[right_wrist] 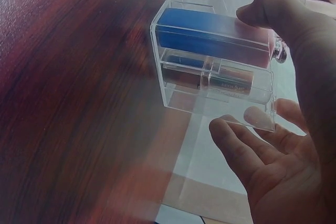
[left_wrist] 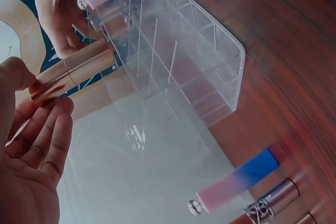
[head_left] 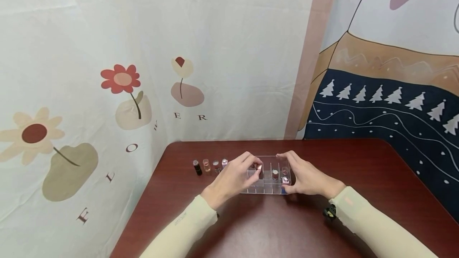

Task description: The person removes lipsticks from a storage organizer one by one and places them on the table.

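My left hand [head_left: 231,176] pinches a shiny rose-gold lipstick tube [left_wrist: 71,72] by one end. In the left wrist view the tube's other end is at a clear, divided lipstick organizer [left_wrist: 210,72]; I cannot tell how deep it sits. My right hand [head_left: 310,177] grips the organizer's right end between thumb and fingers. Near the right thumb, a blue-and-pink lipstick [right_wrist: 210,32] with a silvery knob stands in a compartment. Beside it is a clear-and-metallic lipstick tube [right_wrist: 228,80]. Another round-topped tube [head_left: 275,173] occupies a middle compartment.
Left of the organizer, a row stands on the dark red wooden table [head_left: 265,226]: a black tube [head_left: 197,167], an amber-toned tube [head_left: 206,165], a silver-topped tube [head_left: 216,165] and a second blue-and-pink lipstick [left_wrist: 236,182]. A printed curtain [head_left: 233,51] hangs behind the table.
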Available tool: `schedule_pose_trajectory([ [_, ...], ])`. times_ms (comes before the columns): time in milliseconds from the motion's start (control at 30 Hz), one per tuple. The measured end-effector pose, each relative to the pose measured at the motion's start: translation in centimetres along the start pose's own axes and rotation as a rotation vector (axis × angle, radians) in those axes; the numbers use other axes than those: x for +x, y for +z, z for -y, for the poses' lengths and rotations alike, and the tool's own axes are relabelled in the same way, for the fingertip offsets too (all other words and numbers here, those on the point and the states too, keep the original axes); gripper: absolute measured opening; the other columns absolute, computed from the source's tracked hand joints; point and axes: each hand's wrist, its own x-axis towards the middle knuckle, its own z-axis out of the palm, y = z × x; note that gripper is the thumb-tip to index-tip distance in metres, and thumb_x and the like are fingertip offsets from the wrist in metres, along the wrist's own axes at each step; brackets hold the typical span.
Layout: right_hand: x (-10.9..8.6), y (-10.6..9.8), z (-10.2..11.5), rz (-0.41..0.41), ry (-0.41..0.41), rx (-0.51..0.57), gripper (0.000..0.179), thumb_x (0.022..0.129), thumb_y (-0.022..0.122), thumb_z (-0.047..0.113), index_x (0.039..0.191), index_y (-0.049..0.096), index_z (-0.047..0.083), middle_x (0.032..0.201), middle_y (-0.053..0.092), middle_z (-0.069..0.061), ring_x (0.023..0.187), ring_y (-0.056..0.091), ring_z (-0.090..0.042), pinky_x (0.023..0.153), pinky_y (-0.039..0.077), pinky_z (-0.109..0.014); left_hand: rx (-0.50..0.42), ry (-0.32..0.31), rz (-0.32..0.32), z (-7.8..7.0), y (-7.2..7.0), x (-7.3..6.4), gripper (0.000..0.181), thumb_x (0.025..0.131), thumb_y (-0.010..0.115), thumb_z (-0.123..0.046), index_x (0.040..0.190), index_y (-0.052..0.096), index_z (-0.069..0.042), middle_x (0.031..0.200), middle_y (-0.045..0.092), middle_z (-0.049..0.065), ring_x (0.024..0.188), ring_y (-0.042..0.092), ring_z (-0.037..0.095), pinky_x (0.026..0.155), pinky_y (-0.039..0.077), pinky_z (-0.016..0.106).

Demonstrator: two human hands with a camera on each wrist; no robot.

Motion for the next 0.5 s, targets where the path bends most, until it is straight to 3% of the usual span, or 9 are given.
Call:
schedule_pose_trajectory([
  [500, 0.0, 0.1, 0.0, -0.005, 0.001, -0.011, 0.097, 0.083, 0.103, 0.024, 0.162, 0.050, 0.005, 0.155, 0.063, -0.017, 0.124, 0.075, -0.022, 0.105, 0.067, -0.047, -0.043, -0.048, -0.030, 1.0, -1.4, -0.9, 0.018, 0.104, 0.079, -0.002, 0.121, 0.078, -0.007, 0.115, 0.075, 0.001, 0.102, 0.080, 0.013, 0.087, 0.069, 0.028],
])
